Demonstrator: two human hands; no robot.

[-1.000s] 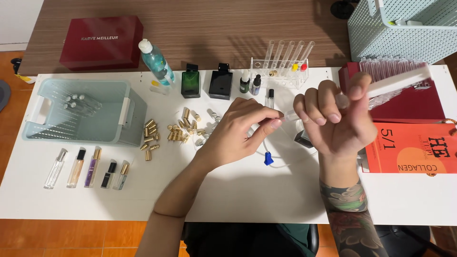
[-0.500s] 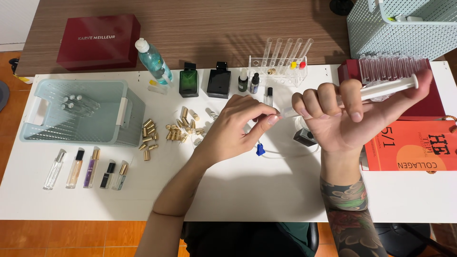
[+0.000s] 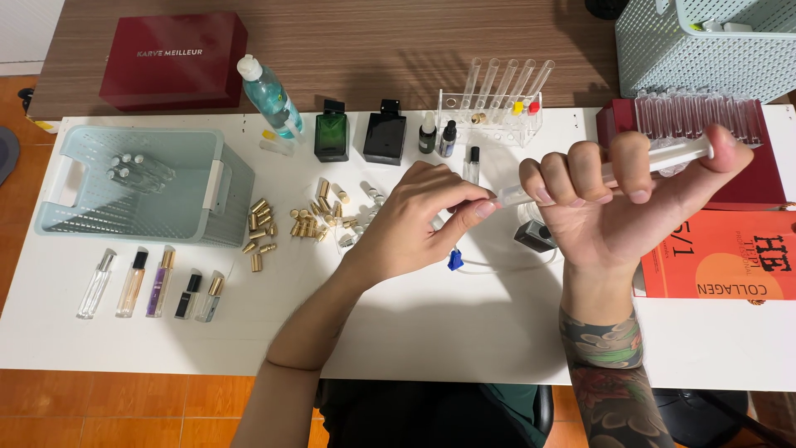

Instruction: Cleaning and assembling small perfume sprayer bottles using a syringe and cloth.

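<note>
While the head camera looks straight down, the right hand (image 3: 630, 199) is raised above the white table (image 3: 431, 332), fingers curled tight around a clear plastic syringe (image 3: 655, 159) with the thumb at its plunger end, which points toward two o'clock. Most of the barrel is hidden behind the fingers. The left hand (image 3: 414, 220) sits at nine o'clock of the right, its thumb and forefinger pinched together on the syringe's tip; what they grip there is too small to make out. Just below that hand lies a small blue connector (image 3: 454, 260) on thin clear tubing (image 3: 506, 267), partly covered by the right wrist. A small dark block (image 3: 533, 236) peeps out at seven o'clock of the right hand, half hidden. At ten o'clock of the left hand lie scattered gold caps (image 3: 311, 224). The pale green plastic basket (image 3: 137, 187) stands at nine o'clock, and the clear test-tube rack (image 3: 497, 104) at twelve. The orange box (image 3: 730, 257) is cut off by the right edge.
</note>
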